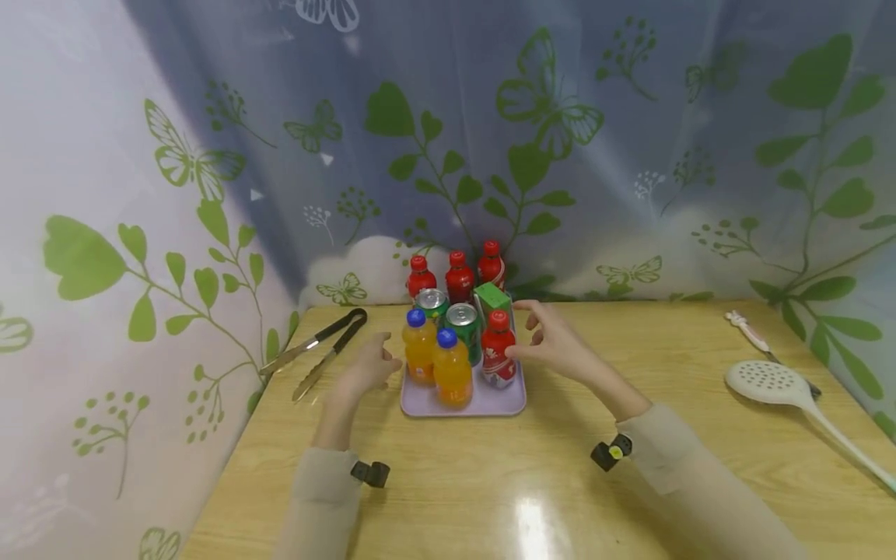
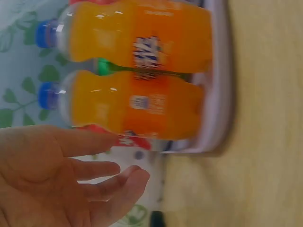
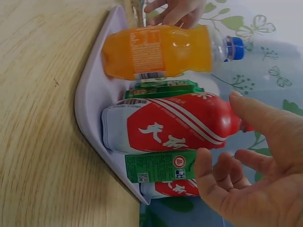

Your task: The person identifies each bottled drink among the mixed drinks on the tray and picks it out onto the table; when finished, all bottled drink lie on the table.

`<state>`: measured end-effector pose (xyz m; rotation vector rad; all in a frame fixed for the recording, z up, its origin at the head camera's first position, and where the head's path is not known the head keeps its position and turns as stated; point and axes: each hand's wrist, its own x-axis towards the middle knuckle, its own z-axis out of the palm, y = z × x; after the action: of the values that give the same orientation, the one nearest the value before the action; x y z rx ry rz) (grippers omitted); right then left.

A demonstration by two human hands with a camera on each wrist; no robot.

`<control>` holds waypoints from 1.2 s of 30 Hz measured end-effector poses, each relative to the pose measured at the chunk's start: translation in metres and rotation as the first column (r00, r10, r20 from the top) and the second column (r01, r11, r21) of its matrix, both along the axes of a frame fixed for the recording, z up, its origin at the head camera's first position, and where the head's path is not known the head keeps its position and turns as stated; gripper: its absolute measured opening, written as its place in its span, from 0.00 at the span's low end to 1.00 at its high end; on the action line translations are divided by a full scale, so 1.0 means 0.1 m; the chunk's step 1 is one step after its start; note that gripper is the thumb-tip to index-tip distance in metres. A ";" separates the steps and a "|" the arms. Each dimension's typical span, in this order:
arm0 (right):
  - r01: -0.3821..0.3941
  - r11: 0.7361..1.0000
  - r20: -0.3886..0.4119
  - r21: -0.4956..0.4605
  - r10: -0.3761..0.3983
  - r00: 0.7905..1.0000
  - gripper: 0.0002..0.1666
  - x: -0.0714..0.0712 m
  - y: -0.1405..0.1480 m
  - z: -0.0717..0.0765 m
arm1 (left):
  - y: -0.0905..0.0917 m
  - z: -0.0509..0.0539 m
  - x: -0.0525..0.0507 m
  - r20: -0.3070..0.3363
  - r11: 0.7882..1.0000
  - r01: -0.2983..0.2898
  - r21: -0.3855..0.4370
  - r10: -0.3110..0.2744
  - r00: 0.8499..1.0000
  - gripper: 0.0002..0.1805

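Hands [image 1: 365, 365] [image 1: 558, 344] flank lilac tray [image 1: 495, 404] bearing front red bottle [image 1: 496, 350], 2 orange bottles [image 1: 453, 376].

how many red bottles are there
4: the left red bottle, middle red bottle and right red bottle at the back, and the front red bottle near the right hand. Others may be hidden.

- Tongs [image 1: 329, 330] with black grips and metal arms lie spread near the desk's left edge, their tips toward the lower left.
- A white perforated skimmer [image 1: 791, 391] rests on the right side, its long handle slanting toward the lower right.
- Just beside its head, a utensil [image 1: 749, 333] with a pale handle and dark shaft; its type is unclear.
- A wood-grain desk [image 1: 455, 482] catches bright glare.
- Behind, a blue-grey curtain [image 1: 434, 47] with green butterflies and leaves.
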<state>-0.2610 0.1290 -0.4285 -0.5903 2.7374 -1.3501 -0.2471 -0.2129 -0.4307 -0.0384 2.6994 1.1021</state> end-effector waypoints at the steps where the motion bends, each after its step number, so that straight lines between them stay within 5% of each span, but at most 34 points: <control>1: -0.004 1.000 0.002 0.003 0.004 1.000 0.48 -0.01 -0.02 0.00 | 0.00 -0.04 -0.03 0.021 1.000 0.001 0.020 -0.001 1.000 0.41; 8: -0.024 0.999 -0.005 0.041 0.024 1.000 0.42 -0.06 -0.12 -0.04 | 0.02 -0.26 -0.14 0.096 0.999 0.000 0.055 -0.005 0.995 0.48; 21: -0.052 0.998 0.012 0.030 0.052 0.999 0.36 -0.10 -0.20 -0.06 | 0.09 -0.38 -0.22 0.106 0.999 0.033 -0.014 -0.031 0.994 0.44; 28: -0.052 0.999 0.022 0.011 0.052 0.998 0.40 -0.12 -0.22 -0.07 | 0.13 -0.51 -0.28 0.067 1.000 0.013 -0.029 -0.011 0.998 0.40; 36: -0.055 0.998 0.043 0.039 0.053 0.998 0.52 -0.13 -0.28 -0.11 | 0.13 -0.47 -0.25 0.062 0.998 0.010 -0.069 -0.006 0.998 0.43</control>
<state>-0.2741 0.1007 -0.4399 -0.6215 2.6886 -1.2785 -0.2718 -0.1996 -0.4779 -0.0717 2.6794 0.9876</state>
